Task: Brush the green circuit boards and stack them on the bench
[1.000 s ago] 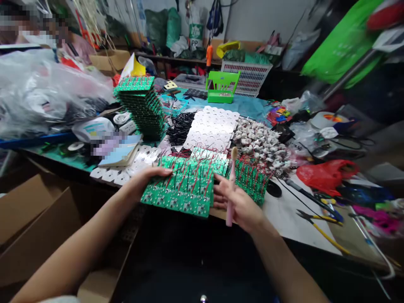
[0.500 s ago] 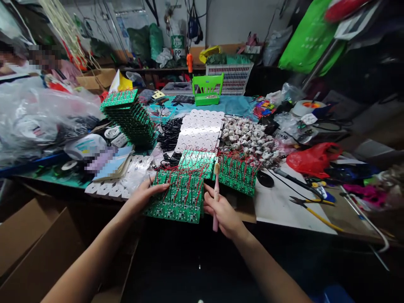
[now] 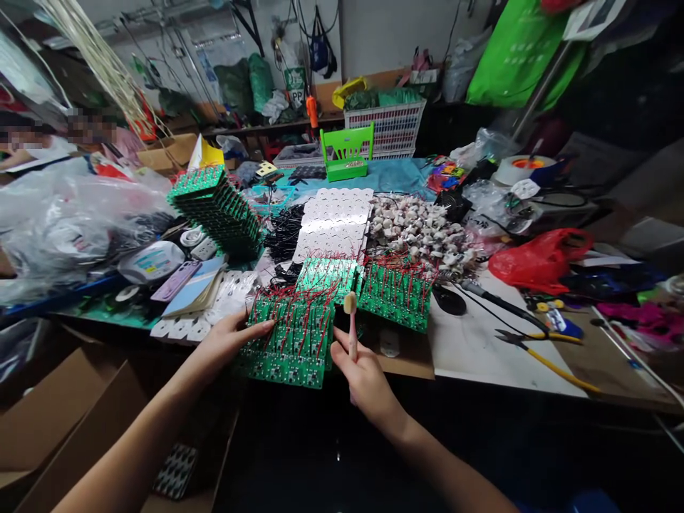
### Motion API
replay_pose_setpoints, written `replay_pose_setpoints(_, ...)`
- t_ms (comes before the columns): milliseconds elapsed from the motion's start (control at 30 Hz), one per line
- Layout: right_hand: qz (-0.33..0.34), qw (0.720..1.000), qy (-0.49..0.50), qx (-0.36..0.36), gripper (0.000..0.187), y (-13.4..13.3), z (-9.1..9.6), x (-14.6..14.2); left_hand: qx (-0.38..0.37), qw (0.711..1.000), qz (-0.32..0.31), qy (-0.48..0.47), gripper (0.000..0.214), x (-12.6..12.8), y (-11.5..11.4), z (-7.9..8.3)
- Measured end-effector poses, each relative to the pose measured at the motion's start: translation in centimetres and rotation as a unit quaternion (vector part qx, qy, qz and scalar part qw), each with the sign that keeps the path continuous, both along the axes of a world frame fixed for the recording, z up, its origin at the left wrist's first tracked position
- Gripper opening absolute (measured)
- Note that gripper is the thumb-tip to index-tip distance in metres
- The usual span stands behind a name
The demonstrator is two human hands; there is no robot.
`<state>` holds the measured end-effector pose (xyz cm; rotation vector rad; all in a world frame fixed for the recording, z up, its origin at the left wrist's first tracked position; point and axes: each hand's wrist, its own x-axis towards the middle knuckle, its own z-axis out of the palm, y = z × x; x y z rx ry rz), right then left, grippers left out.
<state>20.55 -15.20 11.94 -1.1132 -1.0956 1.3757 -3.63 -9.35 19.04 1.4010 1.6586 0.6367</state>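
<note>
My left hand (image 3: 227, 338) grips the left edge of a green circuit board panel (image 3: 288, 349), thumb on top. Red and black wires rise from the panel, which is tilted over the table's front edge. My right hand (image 3: 368, 377) is closed round a toothbrush (image 3: 353, 338) with a pale pink handle, its worn yellowish bristle head pointing up. The fingertips of this hand are at the panel's right edge; whether they grip it too is hard to tell. Behind lies another wired panel (image 3: 325, 274), and a further wired panel (image 3: 395, 296) rests to the right.
A tall stack of green boards (image 3: 214, 214) stands at left, beside a notebook (image 3: 195, 288). White perforated sheets (image 3: 336, 221) lie mid-table, with a heap of white parts (image 3: 417, 228) to their right. Cutters (image 3: 545, 353) and a red bag (image 3: 539, 260) are at right; an open cardboard box (image 3: 69, 420) is below left.
The held panel and both hands have shifted slightly left and down in view. The toothbrush head is lower, and its bristle side shows more. The camera view has also shifted a little.
</note>
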Motion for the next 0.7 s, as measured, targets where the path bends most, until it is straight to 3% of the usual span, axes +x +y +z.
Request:
replay_pose_setpoints(133, 0.026, 0.999, -0.029, 0.026, 0.054, -0.3, 1.1, 0.1, 0.002, 0.999, 0.015, -0.038, 0.057, -0.4, -0.4, -0.3)
replay_pose_setpoints(233, 0.026, 1.000, -0.011, -0.007, 0.062, -0.3, 1.7, 0.1, 0.000, 0.989, 0.082, -0.121, 0.062, -0.4, -0.9, -0.4)
replay_pose_setpoints(400, 0.036, 0.998, -0.010, -0.046, 0.069, 0.4, 2.3, -0.1, -0.047, 0.936, 0.119, -0.327, 0.065, -0.5, -1.7, -1.7)
replay_pose_setpoints(567, 0.068, 0.996, -0.042, -0.037, 0.069, 0.3, 3.0, -1.0, -0.040, 0.913, 0.158, -0.373, 0.059, -1.8, -3.3, -2.7)
replay_pose_setpoints(700, 0.113, 0.992, -0.058, 0.001, 0.063, 1.0, 4.3, -2.2, -0.078, 0.872, 0.194, -0.442, 0.055, -3.6, -4.7, -1.9)
